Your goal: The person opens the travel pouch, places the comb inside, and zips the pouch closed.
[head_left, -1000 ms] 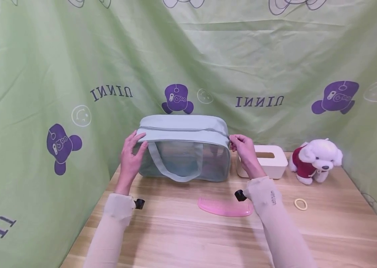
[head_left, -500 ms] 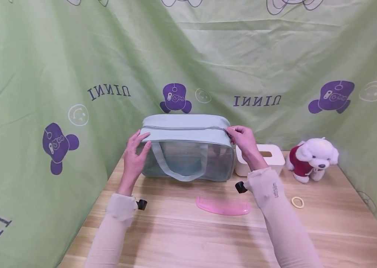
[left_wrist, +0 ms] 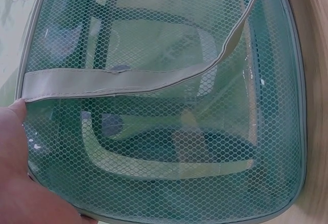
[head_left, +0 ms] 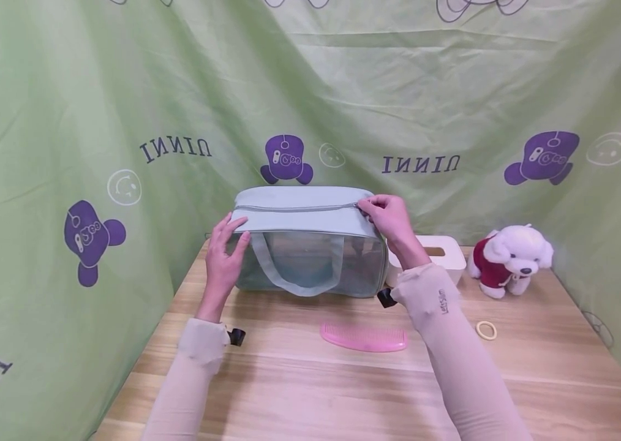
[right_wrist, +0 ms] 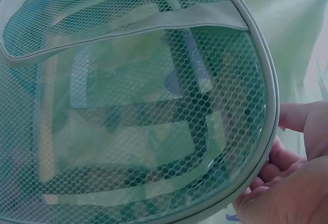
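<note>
A pale blue-green toiletry bag (head_left: 310,219) with mesh-patterned see-through sides and a fabric strap handle (head_left: 306,289) stands at the back of the table. My left hand (head_left: 223,260) holds its upper left corner, thumb on the front and the other fingers on the top and end. With thumb and fingertips, my right hand (head_left: 390,219) pinches the zipper pull near the right end of the top, hiding most of it. The zipper (head_left: 294,209) runs left from there along the top. In the right wrist view, the curled fingers (right_wrist: 282,160) sit beyond the bag's piped edge.
A pink comb (head_left: 364,338) lies in front of the bag. Right of it stand a white tissue box (head_left: 443,260), partly behind my right wrist, and a white plush dog (head_left: 511,260) in a red top. A cream ring (head_left: 485,331) lies near them. A green curtain (head_left: 233,79) hangs behind.
My right hand has moved left and up from the bag's right end onto its top, drawing the zipper pull along. My left hand stays on the left corner. The view has shifted slightly.
</note>
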`<state>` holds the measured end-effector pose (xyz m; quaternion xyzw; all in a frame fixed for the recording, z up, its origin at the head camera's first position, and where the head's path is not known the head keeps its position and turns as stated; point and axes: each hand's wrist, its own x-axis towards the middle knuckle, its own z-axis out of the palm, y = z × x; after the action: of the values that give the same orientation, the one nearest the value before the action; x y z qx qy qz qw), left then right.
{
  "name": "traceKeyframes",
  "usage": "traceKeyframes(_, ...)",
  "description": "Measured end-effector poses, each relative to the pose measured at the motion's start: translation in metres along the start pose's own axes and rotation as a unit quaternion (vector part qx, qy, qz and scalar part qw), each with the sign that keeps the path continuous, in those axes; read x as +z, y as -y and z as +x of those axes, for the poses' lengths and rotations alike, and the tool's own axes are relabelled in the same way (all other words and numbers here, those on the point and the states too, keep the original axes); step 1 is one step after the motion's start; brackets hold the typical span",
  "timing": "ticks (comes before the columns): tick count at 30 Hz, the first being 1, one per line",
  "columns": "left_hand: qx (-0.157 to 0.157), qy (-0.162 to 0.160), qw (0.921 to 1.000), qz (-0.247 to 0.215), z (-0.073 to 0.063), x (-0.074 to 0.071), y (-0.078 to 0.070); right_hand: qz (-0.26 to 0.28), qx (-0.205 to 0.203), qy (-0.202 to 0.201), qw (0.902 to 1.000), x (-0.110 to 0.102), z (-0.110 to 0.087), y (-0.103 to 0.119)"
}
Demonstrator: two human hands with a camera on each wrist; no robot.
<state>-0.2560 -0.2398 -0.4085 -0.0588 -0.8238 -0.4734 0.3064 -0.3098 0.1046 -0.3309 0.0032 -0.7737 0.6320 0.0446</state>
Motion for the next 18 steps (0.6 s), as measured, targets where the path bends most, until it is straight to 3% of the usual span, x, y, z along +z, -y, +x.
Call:
traceKeyframes(6,0.004,-0.004,1.0000,-0.004,0.001,0.000,0.001,-0.018,-0.007,-0.007,0.9998,0.005,0.000,0.005)
traceKeyframes(18,0.005,0.000,1.0000,-0.006,-0.001,0.000,0.002,-0.110,-0.056,0.002,0.9923,0.029,-0.003,0.023)
